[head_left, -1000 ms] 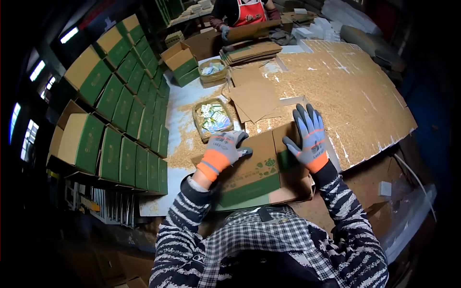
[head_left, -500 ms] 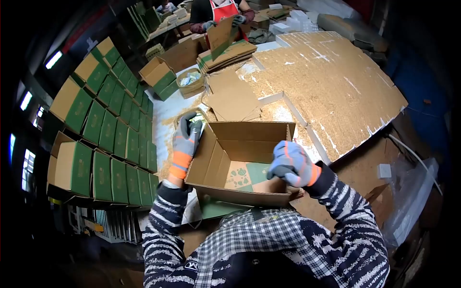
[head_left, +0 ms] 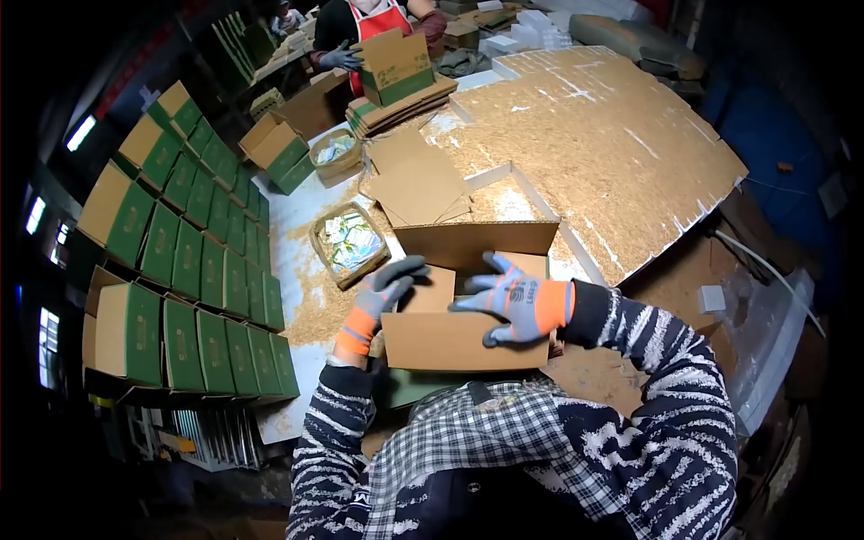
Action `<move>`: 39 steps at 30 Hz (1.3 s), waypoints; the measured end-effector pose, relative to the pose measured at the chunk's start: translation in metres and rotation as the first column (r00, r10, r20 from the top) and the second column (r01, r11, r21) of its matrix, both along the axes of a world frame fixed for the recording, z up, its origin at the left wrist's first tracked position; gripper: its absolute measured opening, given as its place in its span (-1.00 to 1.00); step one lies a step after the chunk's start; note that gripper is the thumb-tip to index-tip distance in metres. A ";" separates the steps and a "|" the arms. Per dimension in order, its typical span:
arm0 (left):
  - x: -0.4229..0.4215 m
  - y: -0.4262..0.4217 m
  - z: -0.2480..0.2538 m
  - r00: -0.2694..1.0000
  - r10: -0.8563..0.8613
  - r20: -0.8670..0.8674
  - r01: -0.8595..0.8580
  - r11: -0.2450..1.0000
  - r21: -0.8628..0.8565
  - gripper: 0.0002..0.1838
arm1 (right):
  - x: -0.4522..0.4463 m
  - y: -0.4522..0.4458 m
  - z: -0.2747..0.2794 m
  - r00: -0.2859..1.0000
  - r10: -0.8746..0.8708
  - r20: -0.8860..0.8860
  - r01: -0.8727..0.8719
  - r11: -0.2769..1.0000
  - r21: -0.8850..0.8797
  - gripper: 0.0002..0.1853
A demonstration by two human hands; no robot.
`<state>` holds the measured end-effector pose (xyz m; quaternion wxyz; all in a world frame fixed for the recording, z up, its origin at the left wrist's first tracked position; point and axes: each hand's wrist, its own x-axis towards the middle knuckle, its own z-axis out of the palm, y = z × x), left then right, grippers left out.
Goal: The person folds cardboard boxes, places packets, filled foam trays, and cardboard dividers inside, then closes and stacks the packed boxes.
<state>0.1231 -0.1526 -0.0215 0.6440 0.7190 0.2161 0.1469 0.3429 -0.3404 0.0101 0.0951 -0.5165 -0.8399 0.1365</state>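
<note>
A brown cardboard box [head_left: 465, 342] stands in front of me, its two short side flaps folded inward over the opening. The long far flap [head_left: 477, 239] and the long near flap are still raised. My left hand [head_left: 385, 295], in a grey glove with an orange cuff, is at the left side flap [head_left: 430, 290] with its fingers stretched out. Over the right part of the box, my right hand [head_left: 515, 301] is spread wide, near the right side flap [head_left: 531, 266]. The inside of the box is mostly hidden. Just beyond my left hand sits a basket [head_left: 324, 256] of small packets.
Stacked green-and-brown boxes [head_left: 184, 247] line the left side. Flat cardboard [head_left: 416, 175] lies ahead, beside a white-framed bed of brown flakes [head_left: 612, 153]. Opposite, a person in a red apron [head_left: 382, 22] handles a box [head_left: 396, 67]. A second basket [head_left: 335, 155] stands farther back.
My left hand has come from the basket to the box's left flap. My right hand has opened and moved inward. The side flaps are now folded in. The co-worker's box has opened out.
</note>
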 end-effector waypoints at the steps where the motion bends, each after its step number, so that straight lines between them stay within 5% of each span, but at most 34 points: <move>1: -0.008 0.005 -0.014 0.964 0.177 0.198 -0.166 0.984 -0.068 -0.56 | 0.013 0.002 -0.009 0.998 -0.035 -0.045 0.032 0.997 -0.065 -0.23; 2: -0.020 0.010 -0.037 0.859 0.350 0.373 -0.310 0.936 -0.165 -0.54 | 0.021 0.003 -0.012 0.993 -0.072 -0.089 0.060 0.990 -0.128 -0.23; 3: -0.036 0.015 -0.055 0.800 0.509 0.317 -0.486 0.860 -0.153 -0.51 | 0.022 -0.001 0.003 0.989 -0.134 -0.061 0.122 0.978 -0.169 -0.23; 4: -0.052 0.016 -0.066 0.711 0.651 0.266 -0.643 0.755 -0.129 -0.48 | 0.024 -0.010 -0.010 0.974 -0.202 -0.105 0.219 0.956 0.195 -0.29; 5: -0.066 0.010 -0.072 0.679 0.703 0.212 -0.708 0.703 -0.066 -0.43 | 0.025 -0.013 0.001 0.909 -0.280 -0.310 0.324 0.941 0.099 -0.34; 6: -0.073 -0.002 -0.051 0.747 0.654 0.122 -0.652 0.756 -0.064 -0.34 | 0.025 -0.018 0.012 0.792 -0.361 -0.492 0.405 0.914 -0.020 -0.39; 7: -0.070 -0.008 -0.024 0.854 0.488 0.182 -0.484 0.873 -0.069 -0.34 | 0.023 -0.018 -0.002 0.658 -0.340 -0.672 0.512 0.856 0.068 -0.50; 8: -0.064 -0.014 0.000 0.922 0.304 0.238 -0.297 0.953 -0.067 -0.33 | 0.007 -0.019 -0.023 0.306 -0.328 -0.894 0.596 0.798 -0.088 -0.46; 11: -0.049 -0.022 0.072 0.961 0.276 -0.009 -0.265 0.931 0.252 -0.37 | -0.044 0.001 -0.084 -0.015 -0.336 -0.942 0.668 0.697 -0.260 -0.33; 12: -0.033 -0.021 0.090 0.974 0.208 -0.093 -0.161 0.918 0.363 -0.38 | -0.053 -0.002 -0.113 0.011 -0.423 -0.906 0.616 0.717 -0.327 -0.32; 15: -0.008 -0.008 0.021 0.930 0.015 -0.367 0.195 0.828 0.526 -0.37 | -0.051 -0.022 -0.140 0.152 -0.619 -0.770 0.524 0.711 -0.468 -0.31; 17: 0.002 -0.032 0.014 0.759 -0.082 -0.646 0.494 0.719 0.489 -0.37 | -0.002 -0.033 -0.098 0.539 -0.831 -0.139 0.534 0.464 -0.707 -0.40; 18: 0.005 -0.054 0.034 0.635 -0.096 -0.767 0.618 0.660 0.429 -0.38 | 0.019 -0.047 -0.134 0.381 -0.885 -0.268 0.774 0.464 -0.430 -0.61; 19: 0.002 -0.060 0.042 0.676 -0.192 -0.712 0.611 0.685 0.396 -0.43 | 0.051 -0.061 -0.148 0.222 -0.818 -0.530 0.878 0.404 -0.256 -0.65; 20: 0.001 -0.064 0.043 0.714 -0.278 -0.643 0.603 0.712 0.361 -0.47 | 0.088 -0.075 -0.160 0.233 -0.675 -0.700 0.963 0.260 0.070 -0.56; 21: -0.003 -0.059 0.037 0.689 -0.358 -0.630 0.624 0.735 0.265 -0.56 | 0.118 -0.092 -0.157 0.062 -0.804 -0.592 0.981 -0.060 0.184 -0.38; 22: -0.008 -0.053 0.027 0.688 -0.362 -0.629 0.625 0.736 0.260 -0.56 | 0.155 -0.109 -0.187 -0.177 -0.797 -0.577 0.922 -0.340 0.187 -0.13; 24: -0.012 -0.043 0.005 0.786 -0.423 -0.451 0.596 0.712 0.372 -0.67 | 0.214 -0.134 -0.239 -0.761 -0.620 -0.189 0.648 -0.714 -0.265 0.17; 26: 0.001 -0.046 0.023 0.774 -0.426 -0.469 0.610 0.702 0.368 -0.68 | 0.244 -0.145 -0.317 -0.658 -0.701 -0.273 0.729 -0.504 -0.463 0.32; 27: 0.010 -0.055 0.030 0.918 -0.201 -0.341 0.368 0.748 0.552 -0.70 | 0.242 -0.141 -0.328 -0.654 -0.690 -0.312 0.724 -0.450 -0.523 0.38; 28: 0.013 -0.060 0.033 0.985 0.029 -0.171 0.098 0.723 0.684 -0.72 | 0.234 -0.126 -0.329 -0.609 -0.561 -0.561 0.793 -0.434 -0.427 0.37; 31: 0.014 -0.052 0.023 0.943 0.329 0.053 -0.267 0.652 0.710 -0.68 | 0.190 -0.119 -0.260 -0.619 -0.329 -0.713 0.780 -0.357 -0.513 0.12; 32: 0.011 -0.049 0.020 0.858 0.487 0.166 -0.461 0.583 0.669 -0.66 | 0.171 -0.113 -0.220 -0.606 -0.241 -0.758 0.786 -0.324 -0.526 0.03; 33: 0.002 -0.040 0.007 0.839 0.527 0.135 -0.484 0.612 0.625 -0.56 | 0.180 -0.125 -0.235 -0.466 -0.200 -0.862 0.879 -0.221 -0.423 -0.03; 34: -0.006 -0.031 -0.010 0.823 0.550 0.140 -0.503 0.593 0.629 -0.56 | 0.176 -0.130 -0.213 -0.461 -0.155 -0.874 0.886 -0.136 -0.443 -0.12; 36: -0.022 -0.017 -0.038 0.867 0.496 0.040 -0.498 0.867 0.028 -0.35 | 0.181 -0.151 -0.203 -0.546 -0.086 -0.834 0.821 0.143 -0.552 -0.20; 38: -0.025 -0.017 -0.045 0.851 0.522 0.049 -0.524 0.852 0.016 -0.32 | 0.162 -0.153 -0.131 -0.613 -0.140 -0.777 0.708 0.339 -0.620 -0.23; 39: -0.022 -0.018 -0.046 0.853 0.520 0.050 -0.521 0.854 0.006 -0.30 | 0.154 -0.153 -0.102 -0.466 -0.226 -0.856 0.776 0.359 -0.518 -0.25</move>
